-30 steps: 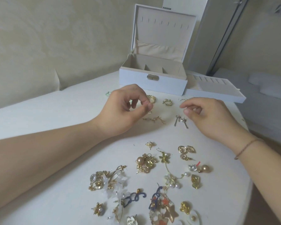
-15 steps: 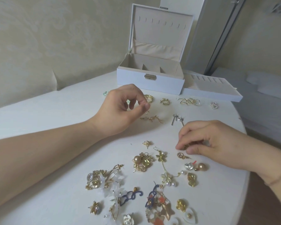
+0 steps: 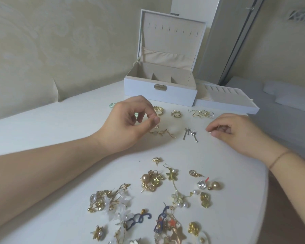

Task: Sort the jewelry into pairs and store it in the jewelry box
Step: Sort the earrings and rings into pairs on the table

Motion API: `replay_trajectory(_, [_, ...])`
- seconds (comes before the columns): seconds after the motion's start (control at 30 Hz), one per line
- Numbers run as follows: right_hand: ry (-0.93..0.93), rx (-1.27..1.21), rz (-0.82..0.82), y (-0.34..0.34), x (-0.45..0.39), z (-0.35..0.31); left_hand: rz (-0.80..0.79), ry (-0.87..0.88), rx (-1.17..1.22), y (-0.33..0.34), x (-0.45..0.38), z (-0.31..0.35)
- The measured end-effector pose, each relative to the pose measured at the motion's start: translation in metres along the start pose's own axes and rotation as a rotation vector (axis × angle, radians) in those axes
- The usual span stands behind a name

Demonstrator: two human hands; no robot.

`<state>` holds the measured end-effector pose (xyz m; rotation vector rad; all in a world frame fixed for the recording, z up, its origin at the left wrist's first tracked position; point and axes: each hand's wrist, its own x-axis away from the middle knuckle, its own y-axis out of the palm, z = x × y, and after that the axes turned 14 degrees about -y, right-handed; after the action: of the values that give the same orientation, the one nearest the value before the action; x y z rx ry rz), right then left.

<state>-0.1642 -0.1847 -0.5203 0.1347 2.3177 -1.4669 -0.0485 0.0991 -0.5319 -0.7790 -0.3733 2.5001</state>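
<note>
right hand [image 3: 236,131] moved up from the near pile [image 3: 157,199], pinching a small earring beside the silver pair [image 3: 190,134]. left hand [image 3: 130,124] still pinches another. box [image 3: 160,92] far, open, unfilled.

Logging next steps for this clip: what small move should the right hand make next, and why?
Probably set its piece down to the right of the silver pair. The right hand pinches something small and gold-looking just above bare table, level with the row of sorted pairs there, while the open jewelry box looks empty as far as visible.
</note>
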Motion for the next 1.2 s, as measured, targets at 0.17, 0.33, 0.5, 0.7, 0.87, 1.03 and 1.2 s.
replay_trajectory(0.17, [-0.115,-0.048,0.031,-0.008,0.011,-0.033,-0.001,-0.003,0.004,0.000,0.000,0.000])
replay_trajectory(0.33, [-0.235,-0.319,-0.397,-0.010,0.029,-0.077,-0.003,0.018,-0.017,0.000,-0.001,0.001])
replay_trajectory(0.5, [-0.206,-0.317,-0.415,0.002,0.027,-0.078,-0.004,0.019,-0.011,0.001,-0.001,0.001])
replay_trajectory(0.7, [-0.165,-0.200,-0.322,0.000,0.031,-0.071,-0.006,0.030,-0.023,0.000,-0.001,0.001])
replay_trajectory(0.87, [-0.173,-0.164,-0.287,-0.005,0.033,-0.073,-0.006,0.033,-0.020,0.000,-0.001,0.000])
replay_trajectory(1.03, [-0.242,-0.134,-0.135,-0.005,0.019,-0.104,0.007,0.002,-0.012,-0.001,-0.002,0.001])
replay_trajectory(1.2, [-0.176,0.117,-0.364,0.013,-0.021,-0.138,0.048,-0.031,0.007,-0.001,-0.002,0.004])
